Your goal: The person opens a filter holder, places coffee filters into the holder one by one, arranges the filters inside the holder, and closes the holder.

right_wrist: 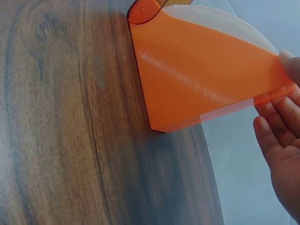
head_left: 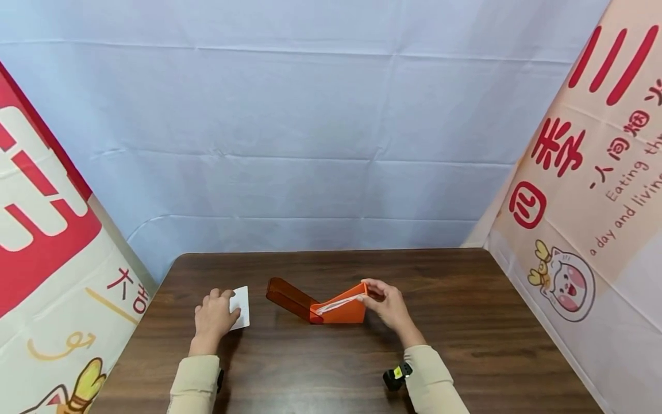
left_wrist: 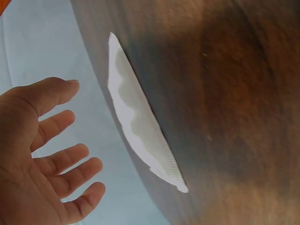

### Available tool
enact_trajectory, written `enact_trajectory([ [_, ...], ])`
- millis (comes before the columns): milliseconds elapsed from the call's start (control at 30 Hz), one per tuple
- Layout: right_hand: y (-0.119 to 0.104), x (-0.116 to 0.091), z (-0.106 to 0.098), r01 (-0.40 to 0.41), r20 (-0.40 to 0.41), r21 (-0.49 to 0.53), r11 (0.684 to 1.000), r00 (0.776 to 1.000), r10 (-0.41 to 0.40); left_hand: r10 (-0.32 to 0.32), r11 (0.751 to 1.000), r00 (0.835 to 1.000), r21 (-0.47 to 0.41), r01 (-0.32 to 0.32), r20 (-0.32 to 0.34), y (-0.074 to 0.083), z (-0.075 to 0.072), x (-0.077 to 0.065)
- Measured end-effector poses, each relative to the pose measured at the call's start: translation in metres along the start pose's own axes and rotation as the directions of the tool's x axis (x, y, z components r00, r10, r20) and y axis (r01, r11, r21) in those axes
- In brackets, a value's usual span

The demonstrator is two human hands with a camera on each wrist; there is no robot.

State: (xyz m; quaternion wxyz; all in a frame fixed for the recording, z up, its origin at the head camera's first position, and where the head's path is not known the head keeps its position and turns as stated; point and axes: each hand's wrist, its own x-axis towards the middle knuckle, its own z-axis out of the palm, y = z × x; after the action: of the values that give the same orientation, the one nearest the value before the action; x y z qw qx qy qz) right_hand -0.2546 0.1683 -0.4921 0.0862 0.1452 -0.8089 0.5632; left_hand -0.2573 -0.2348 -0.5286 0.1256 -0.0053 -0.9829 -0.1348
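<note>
A white coffee filter with a crimped edge lies on the table, left of the middle. My left hand hovers beside it, fingers spread and loosely bent, and in the left wrist view a gap separates the fingertips from the filter. To the right stands an orange filter box with white filters inside. Its see-through brown lid is swung back to the left. With thumb and fingers, my right hand grips the box's tall right end; the right wrist view shows the thumb at the top corner.
The dark wood table has rounded far corners. A pale cloth hangs behind it, and printed cloths flank it on the left and right. A small black device sits at the right wrist.
</note>
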Motion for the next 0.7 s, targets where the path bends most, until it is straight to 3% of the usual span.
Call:
enact_trajectory([
  [67,-0.011,-0.002,-0.001,-0.001,0.007,-0.006,1.0,1.0,0.001,-0.013,1.0,1.0,-0.008,0.013,0.015,-0.003,0.001,0.001],
  [233,-0.012,-0.003,-0.001,0.006,0.003,-0.01,1.0,1.0,-0.006,-0.045,0.998,0.997,-0.035,0.047,0.055,-0.011,0.004,-0.001],
  [500,0.021,0.004,0.002,-0.007,-0.026,-0.003,1.0,1.0,0.007,-0.086,0.995,0.994,-0.041,0.089,0.07,-0.026,0.01,-0.003],
  [700,0.026,0.004,0.002,0.025,-0.025,0.009,1.0,0.999,-0.024,-0.124,0.991,0.987,-0.041,0.129,0.105,-0.033,0.014,-0.005],
])
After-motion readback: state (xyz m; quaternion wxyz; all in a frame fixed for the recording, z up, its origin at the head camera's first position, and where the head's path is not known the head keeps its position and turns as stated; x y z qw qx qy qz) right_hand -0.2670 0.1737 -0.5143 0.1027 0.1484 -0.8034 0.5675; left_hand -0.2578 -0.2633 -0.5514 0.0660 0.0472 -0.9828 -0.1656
